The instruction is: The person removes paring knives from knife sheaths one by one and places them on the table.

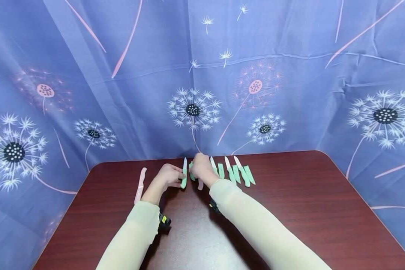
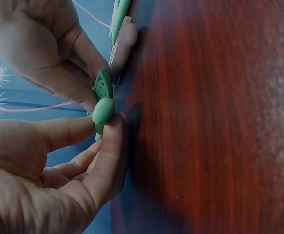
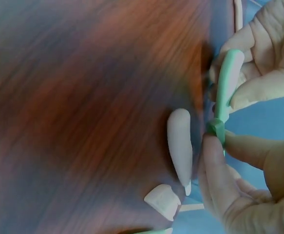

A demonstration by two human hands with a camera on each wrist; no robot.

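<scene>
In the head view my left hand (image 1: 170, 175) pinches the green handle of a paring knife (image 1: 184, 180), its pale blade pointing to the table's back edge. My right hand (image 1: 201, 165) is just to the right, pinching a green blade sheath (image 1: 191, 172). The left wrist view shows the handle's rounded end (image 2: 104, 111) close beside the sheath (image 2: 103, 84). A knife with a pale pink handle (image 3: 179, 146) lies on the table near my right hand, with a pale pink sheath (image 3: 162, 201) by it. The right hand hides part of these in the head view.
Right of my hands, several green knives (image 1: 245, 177) and green sheaths (image 1: 249, 174) lie in a row near the back edge. A long pink knife (image 1: 140, 185) lies left of my left hand. A blue dandelion-print curtain (image 1: 148, 93) hangs behind the dark red wooden table (image 1: 307, 210).
</scene>
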